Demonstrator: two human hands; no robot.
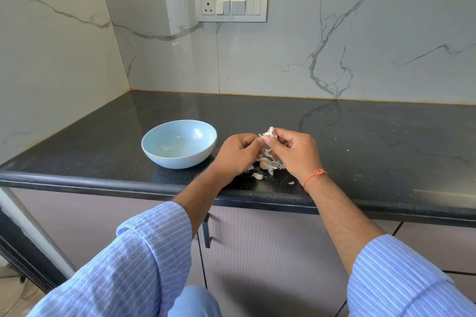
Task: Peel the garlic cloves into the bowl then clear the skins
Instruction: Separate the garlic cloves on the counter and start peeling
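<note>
The garlic skins (270, 166) near my hands look papery, thin and matt. The bowl (179, 144) at centre left is smooth and glossy, like glazed ceramic. The counter (360, 136) is polished dark speckled stone. My sleeves (144, 260) are soft striped cloth.

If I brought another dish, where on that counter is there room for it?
Bare counter lies right of the right hand, and behind the bowl towards the wall. It is crowded under the hands, where garlic skins lie.
</note>
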